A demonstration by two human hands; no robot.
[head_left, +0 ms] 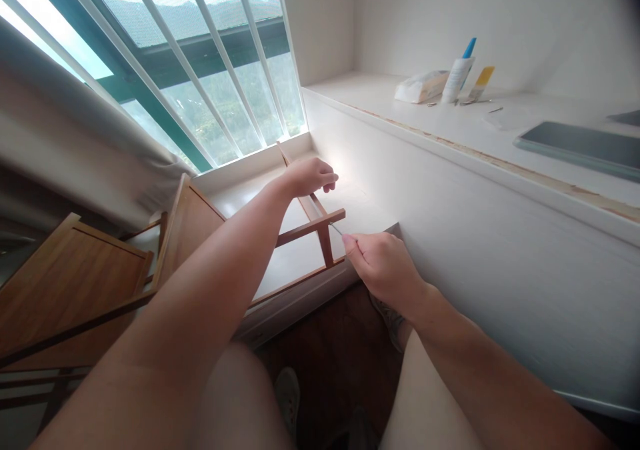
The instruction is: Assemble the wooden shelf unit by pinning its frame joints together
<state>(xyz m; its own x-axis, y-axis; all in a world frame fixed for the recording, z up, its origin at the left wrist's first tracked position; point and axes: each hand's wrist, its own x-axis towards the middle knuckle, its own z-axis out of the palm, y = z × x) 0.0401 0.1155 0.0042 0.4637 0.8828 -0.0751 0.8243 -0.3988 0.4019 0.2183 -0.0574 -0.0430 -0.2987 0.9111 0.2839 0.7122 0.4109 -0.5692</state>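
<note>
A wooden frame [326,240] with slim brown bars, part of a wooden shelf or stand, lies on the white window ledge. My right hand [387,267] is closed around a thin metal rod [337,229], probably a hex key or slim driver. The rod's far tip meets the end of one bar, and its other end is hidden in my fist. My left hand [311,177] is above the far part of the frame with its fingers curled and fingertips together. Whether anything small is pinched there cannot be made out. My left forearm covers part of the wood.
Wooden panels [75,290] extend to the left beside a curtain [95,123]. A barred window [200,70] is ahead. On the white counter [370,90] stand a white bottle with a blue nozzle [457,77], a brush [483,83], small metal pieces and a dark flat panel [585,147].
</note>
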